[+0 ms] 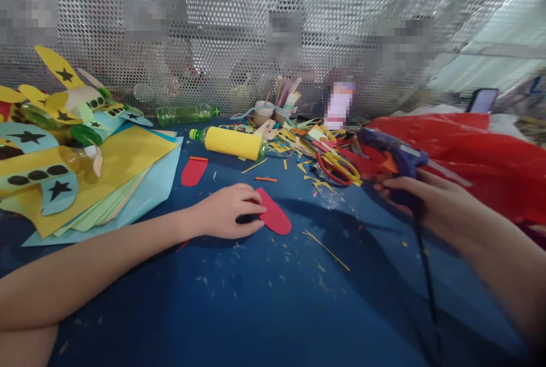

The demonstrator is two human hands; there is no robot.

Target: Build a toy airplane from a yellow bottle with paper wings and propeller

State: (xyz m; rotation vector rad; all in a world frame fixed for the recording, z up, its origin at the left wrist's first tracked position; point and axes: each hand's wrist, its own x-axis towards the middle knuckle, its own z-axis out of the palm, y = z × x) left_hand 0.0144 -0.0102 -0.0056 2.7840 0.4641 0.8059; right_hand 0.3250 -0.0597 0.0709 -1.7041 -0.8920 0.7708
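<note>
My left hand (228,210) rests on the blue table (264,299), fingers curled and pinching the edge of a red rounded paper piece (275,218). My right hand (430,205) is closed around the handle of a blue glue gun (390,153), held above the table with its nozzle pointing left; its black cord (426,281) hangs toward me. A second red paper piece (194,171) lies farther back on the left. A plastic bottle wrapped in yellow paper (232,142) lies on its side behind it.
Stacked yellow and light blue paper sheets (123,179) and paper aeroplanes (46,128) fill the left. Scissors (339,166), paper scraps, a green bottle (185,112) and cups of sticks (277,106) sit at the back. A red plastic sheet (482,156) covers the right. Perforated metal screen behind.
</note>
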